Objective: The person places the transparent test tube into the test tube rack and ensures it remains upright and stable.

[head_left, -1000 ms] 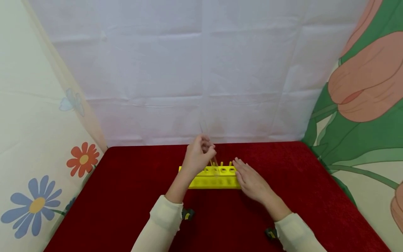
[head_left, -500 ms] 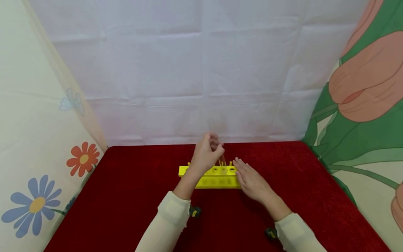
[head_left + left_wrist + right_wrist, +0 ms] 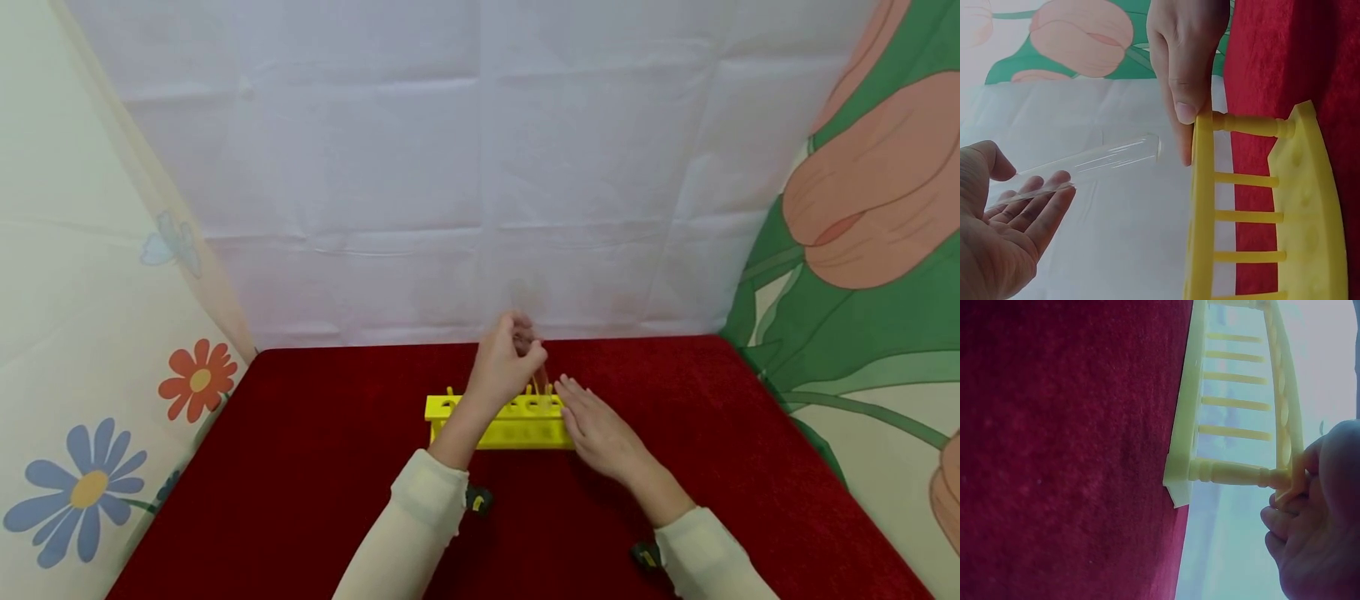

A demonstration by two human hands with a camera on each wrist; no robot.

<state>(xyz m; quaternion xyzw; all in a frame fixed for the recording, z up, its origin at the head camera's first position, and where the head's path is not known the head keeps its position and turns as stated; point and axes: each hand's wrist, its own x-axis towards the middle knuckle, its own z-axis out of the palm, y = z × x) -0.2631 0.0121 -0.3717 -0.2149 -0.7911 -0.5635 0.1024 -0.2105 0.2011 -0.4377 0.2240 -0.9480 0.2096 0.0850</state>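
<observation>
Between left thumb and fingers, a tilted clear tube.

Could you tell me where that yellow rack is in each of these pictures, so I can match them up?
Head view: below the centre, the yellow rack lies across the red cloth.
Left wrist view: the yellow rack fills much of the right half, seen turned sideways.
Right wrist view: the yellow rack runs from the top edge down to the right of centre.
Shared landmark: the right hand, at one end of the rack.
</observation>
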